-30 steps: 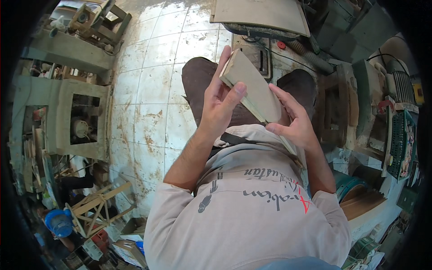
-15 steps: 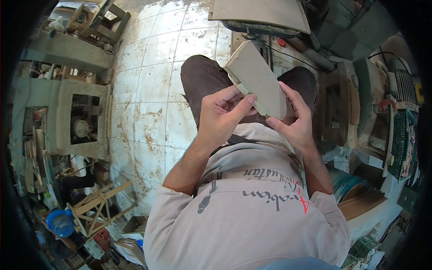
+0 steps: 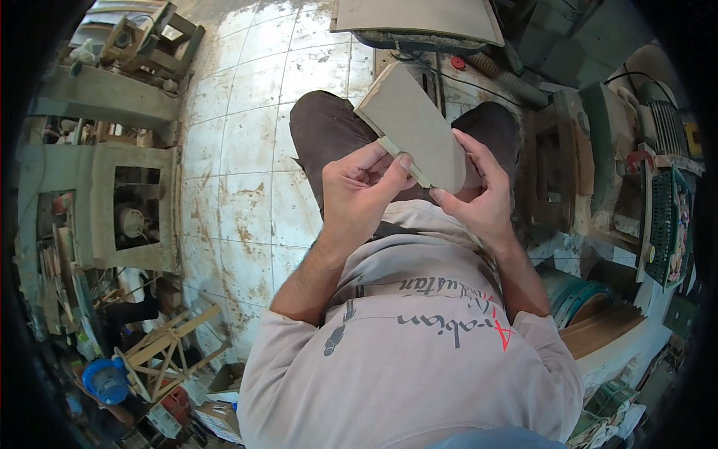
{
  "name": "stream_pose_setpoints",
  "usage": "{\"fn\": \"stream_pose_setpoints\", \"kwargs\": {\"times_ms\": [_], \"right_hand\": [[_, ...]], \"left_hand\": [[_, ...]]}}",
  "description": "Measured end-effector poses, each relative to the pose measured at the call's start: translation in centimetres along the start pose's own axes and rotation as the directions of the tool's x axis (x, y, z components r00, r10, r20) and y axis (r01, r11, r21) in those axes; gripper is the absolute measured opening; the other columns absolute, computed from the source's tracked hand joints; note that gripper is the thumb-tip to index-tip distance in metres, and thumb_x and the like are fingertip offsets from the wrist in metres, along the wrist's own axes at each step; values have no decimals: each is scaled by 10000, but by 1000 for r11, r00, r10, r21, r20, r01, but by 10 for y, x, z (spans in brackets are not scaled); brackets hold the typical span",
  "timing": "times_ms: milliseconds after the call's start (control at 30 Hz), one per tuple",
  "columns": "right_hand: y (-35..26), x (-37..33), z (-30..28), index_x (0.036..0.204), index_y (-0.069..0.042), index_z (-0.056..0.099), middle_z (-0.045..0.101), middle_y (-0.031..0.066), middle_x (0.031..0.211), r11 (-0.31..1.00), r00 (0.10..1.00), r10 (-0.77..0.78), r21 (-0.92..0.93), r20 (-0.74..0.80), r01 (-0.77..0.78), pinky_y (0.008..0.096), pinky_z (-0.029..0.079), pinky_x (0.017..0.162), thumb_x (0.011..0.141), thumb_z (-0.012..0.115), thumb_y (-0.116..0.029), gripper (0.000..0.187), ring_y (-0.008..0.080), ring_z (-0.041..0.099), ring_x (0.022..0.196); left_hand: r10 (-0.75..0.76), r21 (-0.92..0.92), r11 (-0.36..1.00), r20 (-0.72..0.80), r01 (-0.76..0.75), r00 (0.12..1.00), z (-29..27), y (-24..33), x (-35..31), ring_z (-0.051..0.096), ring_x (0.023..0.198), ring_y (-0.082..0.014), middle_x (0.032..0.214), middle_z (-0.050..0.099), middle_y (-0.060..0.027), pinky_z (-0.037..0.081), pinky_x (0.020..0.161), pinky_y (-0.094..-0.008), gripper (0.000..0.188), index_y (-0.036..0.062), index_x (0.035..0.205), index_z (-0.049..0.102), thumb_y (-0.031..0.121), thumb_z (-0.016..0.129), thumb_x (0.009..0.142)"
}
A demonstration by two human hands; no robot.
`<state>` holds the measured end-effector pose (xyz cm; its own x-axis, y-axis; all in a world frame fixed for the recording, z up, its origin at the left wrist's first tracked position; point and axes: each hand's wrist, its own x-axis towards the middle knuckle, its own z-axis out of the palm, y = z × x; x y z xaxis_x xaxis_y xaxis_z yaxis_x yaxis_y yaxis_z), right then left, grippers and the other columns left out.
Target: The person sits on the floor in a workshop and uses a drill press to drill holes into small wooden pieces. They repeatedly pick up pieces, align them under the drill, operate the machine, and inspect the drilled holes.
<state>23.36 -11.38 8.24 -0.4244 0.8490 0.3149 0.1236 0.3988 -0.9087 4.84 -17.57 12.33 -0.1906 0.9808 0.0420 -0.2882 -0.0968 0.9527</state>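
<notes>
Between my hands, tilted above my lap, is a flat pale grey-beige board with a rounded lower end. A narrow pale green strip runs along the lower part of its left edge; its material cannot be made out. My left hand is closed, thumb and fingers pinching this strip against the board's edge. My right hand grips the board from the right, fingers along the right edge and thumb tip by the strip's lower end. The underside of the board is hidden.
Ahead stands a machine with a flat pale top and a ribbed hose. Dusty machine bodies line the left. To the right are a green basket and brown curved pieces. A wooden frame stands lower left on the stained tile floor.
The whole view has shifted slightly, so everything sits a little further left. Both hands keep nearly the same hold on the board and strip.
</notes>
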Motion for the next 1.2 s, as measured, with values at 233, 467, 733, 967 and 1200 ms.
{"fn": "stream_pose_setpoints", "kwargs": {"times_ms": [233,467,733,967,1200], "right_hand": [[6,1,-5,1327,-38,513,594,137,1206,995,990,103,-5,-92,-104,368,460,964,648,836,-141,760,240,584,1132],[-11,2,-8,1347,-59,499,554,146,1244,978,1000,7,-210,-15,-10,383,460,967,636,863,-176,807,271,566,1147],[-11,2,-8,1340,-61,504,560,140,1195,979,1000,4,-204,-7,-5,384,471,934,652,849,-177,779,265,577,1104],[-8,2,-7,1300,-46,530,592,146,1133,943,989,-139,-312,-53,116,371,519,858,619,839,-170,758,271,623,1022],[-6,3,-4,1273,-35,549,603,153,1140,948,983,-165,-286,-75,137,367,523,862,609,824,-156,730,271,629,1025]], "left_hand": [[-158,72,985,37,155,987,11,-6,-3,688,854,-171,989,689,-181,602,766,-285,256,-110,1150,604,31,585,938],[-198,51,979,67,195,978,2,-16,-3,659,817,-121,911,697,-123,554,754,-245,235,-102,1042,650,104,630,930],[-192,95,978,74,185,979,-1,-21,-2,669,839,-151,928,691,-145,581,782,-283,203,-104,1044,642,65,601,939],[-107,139,986,62,97,992,3,-23,-5,683,850,-183,931,687,-167,604,802,-319,175,-119,1029,638,19,580,938],[-98,153,984,29,93,995,6,-20,-7,688,813,-190,901,687,-174,615,771,-321,151,-125,981,649,-10,568,926]]}}
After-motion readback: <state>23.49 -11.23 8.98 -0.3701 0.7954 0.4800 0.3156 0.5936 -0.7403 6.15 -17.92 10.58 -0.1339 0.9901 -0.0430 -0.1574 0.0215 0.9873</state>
